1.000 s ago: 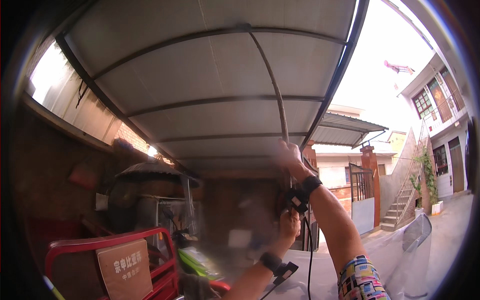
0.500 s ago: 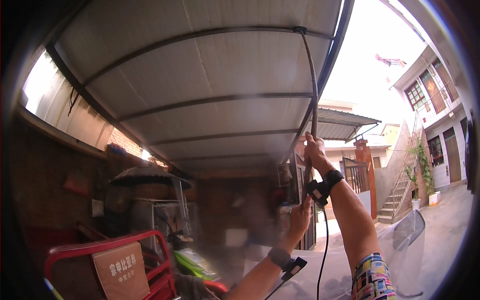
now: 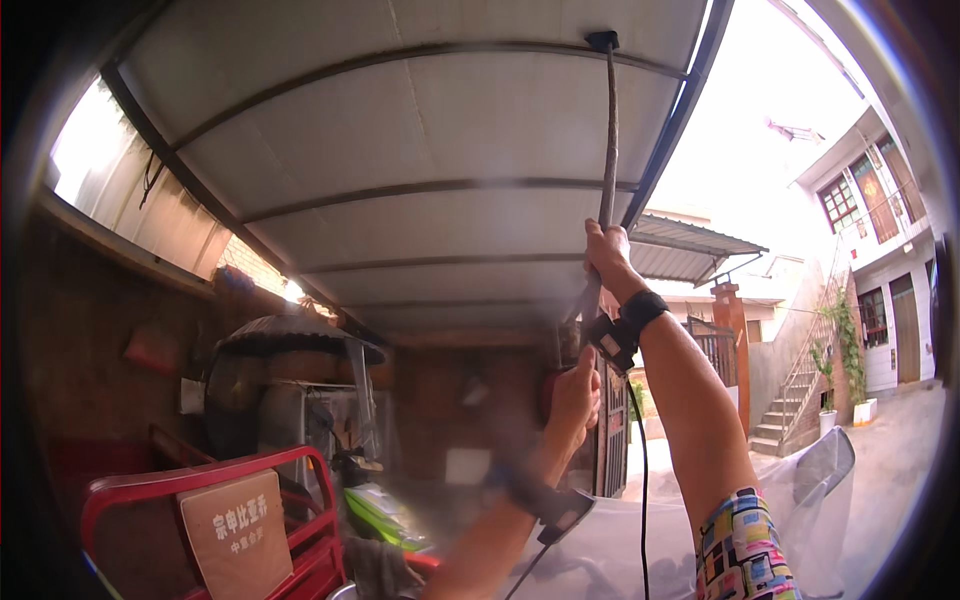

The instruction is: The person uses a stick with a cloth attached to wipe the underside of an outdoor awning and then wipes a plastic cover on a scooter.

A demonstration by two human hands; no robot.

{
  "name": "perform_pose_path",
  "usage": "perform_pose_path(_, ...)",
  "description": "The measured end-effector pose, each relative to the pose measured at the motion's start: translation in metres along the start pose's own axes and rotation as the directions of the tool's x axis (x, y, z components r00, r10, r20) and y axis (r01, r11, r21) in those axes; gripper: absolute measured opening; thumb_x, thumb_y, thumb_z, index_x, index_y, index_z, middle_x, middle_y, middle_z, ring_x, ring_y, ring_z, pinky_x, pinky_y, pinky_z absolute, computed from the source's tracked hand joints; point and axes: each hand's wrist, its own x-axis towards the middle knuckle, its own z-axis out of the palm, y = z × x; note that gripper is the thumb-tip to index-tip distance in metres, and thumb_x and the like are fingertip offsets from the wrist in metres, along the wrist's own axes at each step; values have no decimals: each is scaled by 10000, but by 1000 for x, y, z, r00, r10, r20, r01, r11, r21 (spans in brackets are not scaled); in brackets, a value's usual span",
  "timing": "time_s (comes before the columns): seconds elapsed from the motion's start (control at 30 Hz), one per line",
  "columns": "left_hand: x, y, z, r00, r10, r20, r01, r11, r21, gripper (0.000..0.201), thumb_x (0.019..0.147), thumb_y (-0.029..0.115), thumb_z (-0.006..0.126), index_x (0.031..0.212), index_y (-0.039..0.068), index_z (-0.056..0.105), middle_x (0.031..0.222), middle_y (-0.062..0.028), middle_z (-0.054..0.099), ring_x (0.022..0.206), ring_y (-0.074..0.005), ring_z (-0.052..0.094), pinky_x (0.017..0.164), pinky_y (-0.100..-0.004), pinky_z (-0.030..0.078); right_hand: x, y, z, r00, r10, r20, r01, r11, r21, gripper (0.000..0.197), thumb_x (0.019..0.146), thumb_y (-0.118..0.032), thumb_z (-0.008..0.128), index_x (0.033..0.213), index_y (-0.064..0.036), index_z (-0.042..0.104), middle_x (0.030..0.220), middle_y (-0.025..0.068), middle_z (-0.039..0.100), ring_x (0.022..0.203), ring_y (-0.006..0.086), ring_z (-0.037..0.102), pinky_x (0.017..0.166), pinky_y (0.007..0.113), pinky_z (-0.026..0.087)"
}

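Note:
A long thin wooden pole [image 3: 612, 130] reaches up to the underside of the pale roof panels [image 3: 520, 120]. The dark, flat piece [image 3: 602, 40] at its top lies against the panel beside a metal rib. My right hand [image 3: 608, 250] is wrapped round the pole, the higher of the two. Lower down, my left hand [image 3: 573, 405] is closed round the pole's lower part, thumb pointing up. Each wrist wears a black band with a small box and a cable. The pole's bottom end is hidden behind my hands and wrists.
Curved metal ribs [image 3: 430, 187] cross the roof. A red metal rack [image 3: 205, 466] with a tan board stands at lower left, near a green vehicle part [image 3: 385, 515]. Translucent sheeting [image 3: 800, 480] spreads at lower right. Stairs [image 3: 785, 415] and a courtyard building lie beyond.
Both hands have moved up and a little left with the pole. Its dark top piece has slid from the rib to the panel just past it. The view has also shifted slightly.

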Motion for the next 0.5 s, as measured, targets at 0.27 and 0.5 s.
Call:
perform_pose_path(0.27, -40, 37, -58, 995, 8, -100, -16, 997, -74, 458, 822, 491, 421, 551, 126, 363, 393, 58, 247, 268, -45, 201, 276, -210, 121, -44, -25, 68, 995, 21, 94, -32, 993, 118, 361, 794, -351, 474, 701, -10, 403, 504, 58, 434, 385, 171, 446, 337, 328, 347)
perform_pose_path(0.5, -76, 45, -96, 961, -38, -273, 16, 997, -82, 475, 793, 477, 481, 487, 204, 243, 424, 84, 183, 297, -47, 164, 305, -221, 73, -84, -23, 123, 981, -55, 187, 43, 997, 65, 394, 775, -307, 495, 796, 86, 505, 725, 235, 566, 616, 327, 586, 543, 396, 474)
